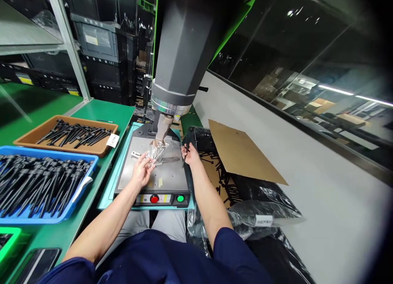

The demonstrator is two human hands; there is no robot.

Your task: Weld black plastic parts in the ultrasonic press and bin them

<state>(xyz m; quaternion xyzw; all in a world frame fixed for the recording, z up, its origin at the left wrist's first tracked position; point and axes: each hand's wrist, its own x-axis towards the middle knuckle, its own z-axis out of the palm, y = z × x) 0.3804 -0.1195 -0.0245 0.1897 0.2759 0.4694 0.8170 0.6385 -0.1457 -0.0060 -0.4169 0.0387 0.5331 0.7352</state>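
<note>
A grey press-like machine [181, 59] stands before me, its metal tip [162, 128] pointing down at a metal base plate [173, 179]. Crinkled clear plastic [155, 151] shows just below the tip. My left hand [143, 169] reaches over the plate with its fingertips closed at this plastic. At the plate's right edge, my right hand [191, 154] pinches a thin black ribbed piece [185, 156], which hangs roughly upright. On the front of the base are a red button [154, 199] and a green button [180, 198].
Left, on a green table [107, 108], sit a brown tray [101, 149] and a blue tray [46, 221], both holding black ribbed pieces. Right of the machine, an opened carton lined with black plastic [264, 194] contains more pieces. Its cardboard sheet [245, 153] leans towards the wall [322, 169].
</note>
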